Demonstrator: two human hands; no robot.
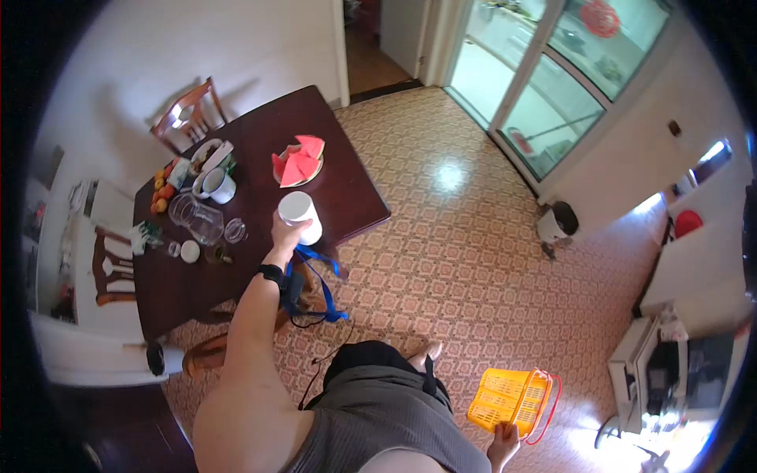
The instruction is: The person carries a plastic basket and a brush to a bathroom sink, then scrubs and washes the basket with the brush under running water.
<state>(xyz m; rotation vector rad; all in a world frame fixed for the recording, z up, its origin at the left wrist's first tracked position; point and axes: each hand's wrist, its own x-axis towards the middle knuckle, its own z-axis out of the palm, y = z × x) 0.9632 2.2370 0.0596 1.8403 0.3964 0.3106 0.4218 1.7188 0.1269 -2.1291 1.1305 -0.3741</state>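
My left hand [287, 235], with a dark watch on the wrist, is wrapped round a white cylindrical container [303, 213] at the near edge of the dark table [256, 272]. I cannot tell whether its base touches the tabletop. Behind it lie cut watermelon slices [298, 167] on a plate. Low on my right side, my right hand [505, 446] grips the rim of a yellow plastic basket [505, 396], which tilts above the floor and has red handles. Blue straps [322, 276] hang below my left hand by the table's edge.
On the table's left stand a glass pitcher [203, 224], a white mug [220, 188], a glass [235, 229], a white round lid [190, 251] and several fruits [162, 189]. Wooden chairs [113, 268] flank the table. A bin [557, 221] stands by the sliding glass door [552, 110].
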